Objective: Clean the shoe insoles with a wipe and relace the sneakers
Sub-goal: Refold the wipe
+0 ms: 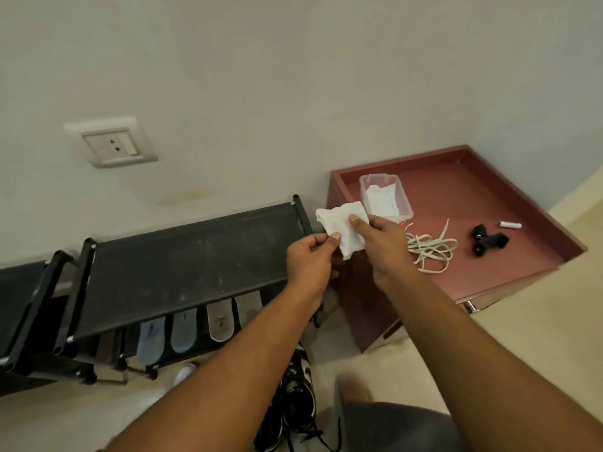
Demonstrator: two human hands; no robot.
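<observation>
Both hands hold a white wipe [342, 228] up above the black shoe rack [182, 265]: the left hand [310, 259] pinches its lower edge, the right hand [380, 243] pinches its right side. Insoles [184, 329] lie on the rack's lower shelf. Pale laces [430, 251] sit on the red table [456, 197], sneakers [293, 396] on the floor.

The wipe [342, 231] was white, like the sheets in the clear tub [404, 205]. The desk [456, 190] was reddish-brown, the laces [430, 252] on it pale cream, the small gadget [489, 243] black. The shoe rack [182, 256] was black; two insoles [151, 340] were blue-grey, two others beige-grey. The sneakers [300, 389] were black with white patches.
</observation>
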